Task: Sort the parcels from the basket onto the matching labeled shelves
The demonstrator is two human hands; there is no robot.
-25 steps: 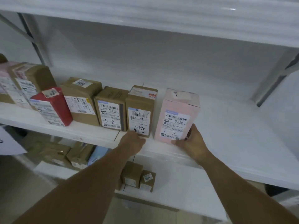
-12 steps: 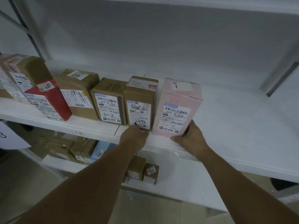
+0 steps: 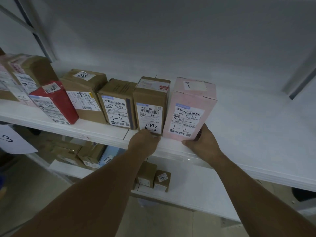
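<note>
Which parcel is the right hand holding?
The pink parcel ending the row; the right hand grips its lower corner, the left hand touches its brown neighbour.

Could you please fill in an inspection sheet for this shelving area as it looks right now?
Surface: white shelf, bare to the right of the parcels.
Job's things: pink box marked 1-2 stands upright at the right end of the row; next to it a brown box marked 2490, then more brown boxes and a red box.
Clutter: nothing seen.
Hands: right hand grips the pink box's lower right corner; left hand is at the foot of the brown box, fingers hidden.
Cables: nothing seen.
Surroundings: lower shelf with small boxes; paper sheet at left; white wall behind.
</note>
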